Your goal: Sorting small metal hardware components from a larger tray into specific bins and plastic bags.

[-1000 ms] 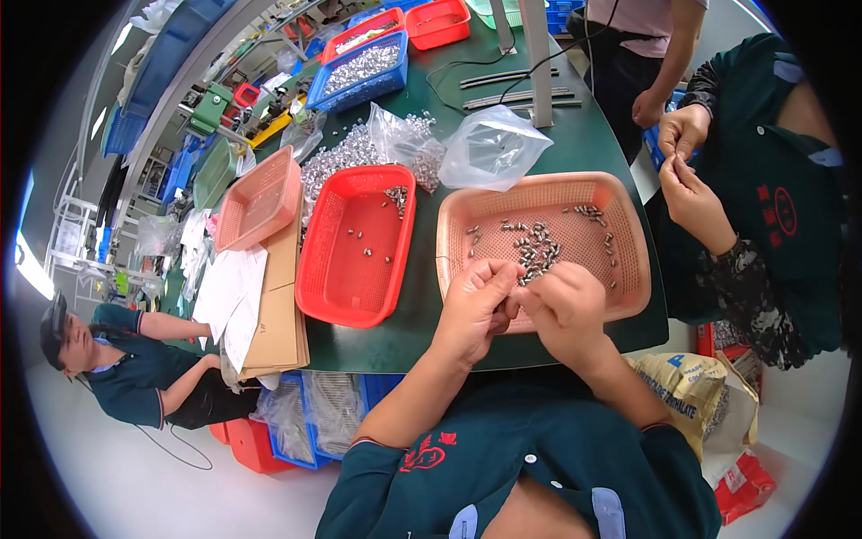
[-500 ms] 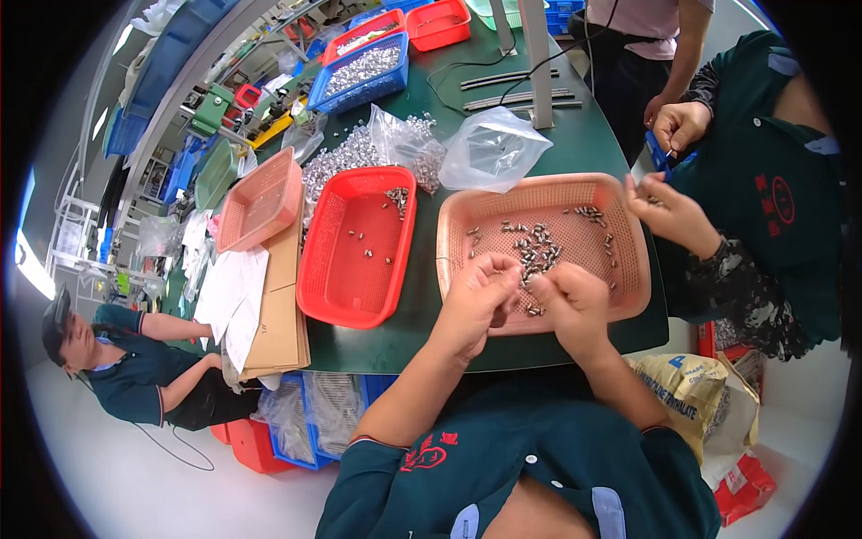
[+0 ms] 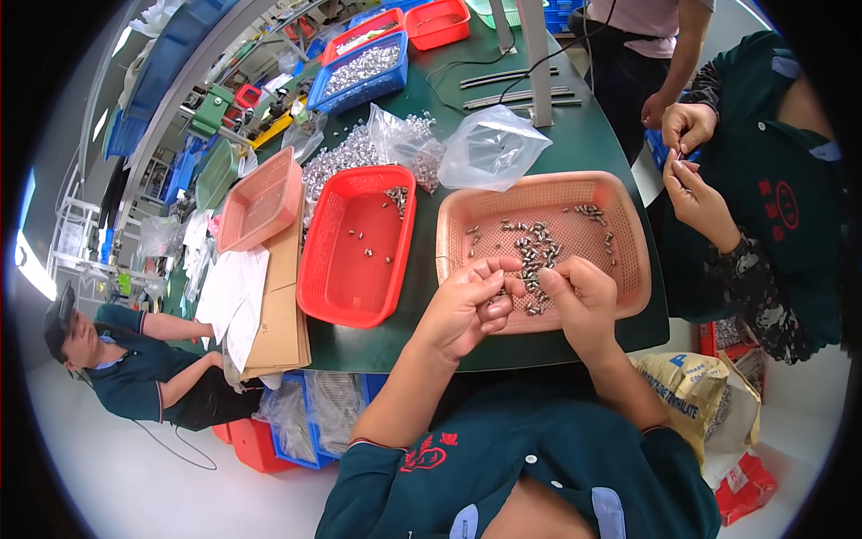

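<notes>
Over the near edge of a pale pink plastic basket (image 3: 456, 211), my two hands face each other a short gap apart. My left hand (image 3: 474, 307) is turned partly palm up with its fingers curled and the thumb pressed in; what it holds is too small to name. With thumb against bent forefinger, my right hand (image 3: 584, 301) is closed in a pinch. A thin sliver seems to lie between the fingertips, but its kind does not show. Beneath and beyond the hands, several small metal cylindrical parts (image 3: 536, 247) lie heaped and scattered on the basket's floor.
A red basket (image 3: 346, 287) with a few similar parts stands left. Behind it are a pile of shiny parts (image 3: 332, 166) and clear plastic bags (image 3: 492, 148). Cardboard (image 3: 278, 314) lies farther left. At right, a co-worker's hands (image 3: 691, 171) meet near the table edge (image 3: 660, 323).
My left hand has rolled more palm up, and its fingers have loosened a little. My right hand has shifted slightly right. The co-worker's hands have come together.
</notes>
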The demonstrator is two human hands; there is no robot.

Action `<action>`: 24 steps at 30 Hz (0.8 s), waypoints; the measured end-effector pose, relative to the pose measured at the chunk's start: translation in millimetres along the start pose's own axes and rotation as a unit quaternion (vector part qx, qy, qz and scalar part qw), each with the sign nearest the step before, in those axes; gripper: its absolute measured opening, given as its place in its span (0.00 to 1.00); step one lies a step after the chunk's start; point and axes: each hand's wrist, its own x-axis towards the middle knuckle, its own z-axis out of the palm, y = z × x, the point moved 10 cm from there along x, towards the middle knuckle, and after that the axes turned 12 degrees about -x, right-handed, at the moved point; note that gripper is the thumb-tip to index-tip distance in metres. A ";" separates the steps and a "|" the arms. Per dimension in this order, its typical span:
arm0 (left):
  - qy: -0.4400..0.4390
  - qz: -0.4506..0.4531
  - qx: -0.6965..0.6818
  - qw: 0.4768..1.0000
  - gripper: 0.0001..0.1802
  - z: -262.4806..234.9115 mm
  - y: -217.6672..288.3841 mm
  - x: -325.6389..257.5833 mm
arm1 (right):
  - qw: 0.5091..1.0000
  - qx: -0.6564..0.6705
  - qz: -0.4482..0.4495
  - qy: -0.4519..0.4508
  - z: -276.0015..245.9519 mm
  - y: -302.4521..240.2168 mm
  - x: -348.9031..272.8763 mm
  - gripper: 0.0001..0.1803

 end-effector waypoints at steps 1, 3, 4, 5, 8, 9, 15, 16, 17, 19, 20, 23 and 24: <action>0.000 0.000 0.000 1.000 0.14 1.4 -0.5 -1.4 | 1.000 0.003 -0.003 -0.001 0.4 -1.0 -0.3 0.09; 0.021 0.016 -0.016 1.000 0.13 1.1 1.0 -4.1 | 1.000 0.005 -0.006 -0.001 1.7 -2.6 -0.6 0.09; 0.021 0.016 -0.016 1.000 0.13 0.8 -0.3 -4.2 | 1.000 0.007 -0.008 -0.005 3.5 -3.9 -0.7 0.09; 0.007 0.018 -0.025 0.999 0.13 2.3 -1.1 -4.0 | 1.000 0.010 -0.010 -0.009 5.5 -5.3 -0.5 0.09; -0.013 0.026 -0.038 0.999 0.13 3.3 -5.7 -2.9 | 0.999 0.006 -0.028 -0.015 10.1 -9.2 -0.7 0.09; -0.019 0.031 -0.041 0.999 0.12 3.8 -6.5 -2.3 | 0.999 0.005 -0.029 -0.014 10.1 -10.0 -0.2 0.09; -0.088 0.008 -0.073 0.993 0.09 11.2 -10.5 -4.1 | 1.000 0.026 -0.001 -0.017 12.4 -1.8 3.2 0.09; -0.089 0.008 -0.073 0.993 0.09 11.2 -10.3 -4.1 | 0.998 0.051 0.023 -0.036 16.3 4.2 2.6 0.09; -0.074 0.013 -0.081 0.994 0.09 8.2 -9.2 -3.8 | 0.995 0.076 0.046 -0.054 20.4 9.1 2.0 0.09; -0.060 0.018 -0.090 0.994 0.09 5.5 -8.4 -3.6 | 0.994 0.077 0.046 -0.058 20.9 7.9 2.0 0.09; -0.055 0.023 -0.084 0.995 0.09 4.3 -7.5 -3.5 | 0.994 0.078 0.046 -0.062 21.8 7.4 2.3 0.09; -0.053 0.029 -0.071 0.996 0.08 4.6 -6.0 -2.9 | 0.994 0.077 0.038 -0.072 22.7 3.7 4.0 0.09; -0.055 0.030 -0.066 0.996 0.08 5.5 -5.5 -2.8 | 0.994 0.077 0.038 -0.071 21.8 2.6 4.9 0.09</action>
